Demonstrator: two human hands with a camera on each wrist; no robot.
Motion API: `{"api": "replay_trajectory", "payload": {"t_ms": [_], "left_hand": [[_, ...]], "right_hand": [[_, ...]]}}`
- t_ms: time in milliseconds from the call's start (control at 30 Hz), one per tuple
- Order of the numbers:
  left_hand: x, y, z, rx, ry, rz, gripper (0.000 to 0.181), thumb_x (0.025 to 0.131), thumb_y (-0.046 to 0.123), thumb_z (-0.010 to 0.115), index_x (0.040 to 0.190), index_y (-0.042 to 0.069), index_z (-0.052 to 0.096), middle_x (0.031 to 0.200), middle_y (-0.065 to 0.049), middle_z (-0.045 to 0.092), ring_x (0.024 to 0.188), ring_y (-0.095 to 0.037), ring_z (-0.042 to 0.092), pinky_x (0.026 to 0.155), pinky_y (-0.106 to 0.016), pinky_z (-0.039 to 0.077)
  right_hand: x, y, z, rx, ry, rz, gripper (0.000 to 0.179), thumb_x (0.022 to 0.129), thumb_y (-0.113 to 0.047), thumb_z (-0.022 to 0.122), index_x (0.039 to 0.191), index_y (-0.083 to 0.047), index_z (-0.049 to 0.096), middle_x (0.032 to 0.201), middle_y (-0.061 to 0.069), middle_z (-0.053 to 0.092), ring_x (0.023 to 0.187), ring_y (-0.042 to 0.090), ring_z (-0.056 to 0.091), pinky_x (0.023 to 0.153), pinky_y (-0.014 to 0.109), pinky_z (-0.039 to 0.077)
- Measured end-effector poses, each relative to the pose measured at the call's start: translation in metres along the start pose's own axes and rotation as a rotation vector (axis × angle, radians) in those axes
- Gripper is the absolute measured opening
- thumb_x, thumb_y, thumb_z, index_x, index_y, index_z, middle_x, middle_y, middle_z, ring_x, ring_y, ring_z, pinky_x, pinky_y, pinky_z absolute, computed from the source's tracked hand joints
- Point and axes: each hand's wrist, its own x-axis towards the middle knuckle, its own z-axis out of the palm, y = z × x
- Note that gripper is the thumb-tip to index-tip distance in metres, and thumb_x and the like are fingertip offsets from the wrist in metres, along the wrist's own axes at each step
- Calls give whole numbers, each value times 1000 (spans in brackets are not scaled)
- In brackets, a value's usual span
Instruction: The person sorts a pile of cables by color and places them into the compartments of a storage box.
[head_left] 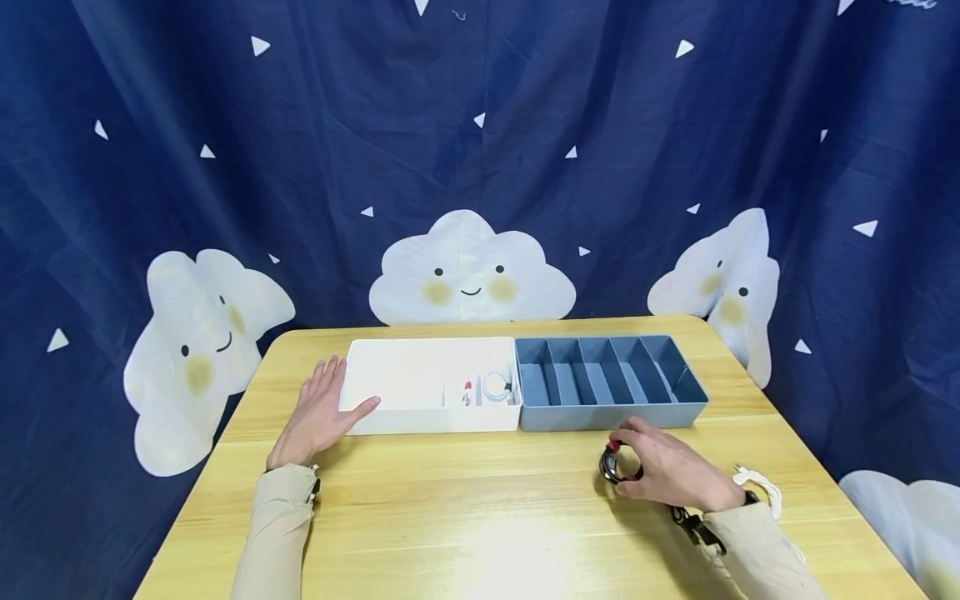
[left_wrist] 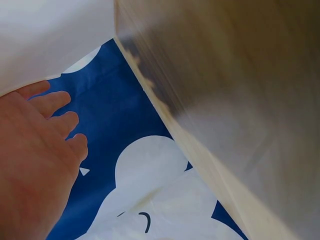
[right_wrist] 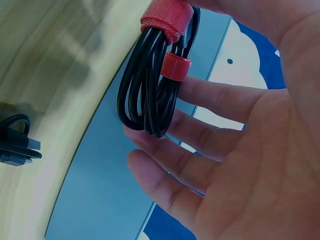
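My right hand [head_left: 675, 467] pinches a coiled black cable [right_wrist: 145, 87] with red hook-and-loop straps [right_wrist: 167, 20], held above the table in front of the blue-grey divided box [head_left: 611, 417]. In the right wrist view its lower fingers spread loosely beside the coil. My left hand [head_left: 318, 412] lies at the left end of the white box [head_left: 435, 422], thumb stretched over the front left corner and fingers straight along the side. Whether it presses on the box I cannot tell. Inside the white box, at its right end, lie a coiled white cable [head_left: 495, 386] and a small red-and-white item [head_left: 467, 393].
A white cable [head_left: 761, 485] lies on the table [head_left: 450, 508] right of my right wrist. Another black cable [head_left: 697, 529] lies under that wrist. The two boxes stand side by side near the table's back edge, before a dark blue curtain [head_left: 480, 167] with clouds.
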Motion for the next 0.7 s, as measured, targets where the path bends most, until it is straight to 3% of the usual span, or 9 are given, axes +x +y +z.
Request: {"api": "replay_trajectory", "payload": {"t_ms": [367, 700], "left_hand": [[1, -3, 1, 12, 2, -2, 115, 93, 78, 48, 165, 0, 4, 174, -25, 3, 161, -48, 1, 127, -69, 6], [1, -2, 1, 1, 0, -2, 115, 93, 78, 49, 165, 0, 4, 173, -26, 5, 160, -49, 0, 127, -70, 5]], "right_hand": [[1, -2, -4, -6, 48, -37, 58, 75, -30, 89, 125, -8, 69, 117, -1, 62, 106, 18, 66, 90, 40, 60], [6, -5, -12, 3, 11, -4, 54, 76, -32, 88, 123, -14, 68, 122, -2, 61, 108, 19, 67, 88, 39, 60]]}}
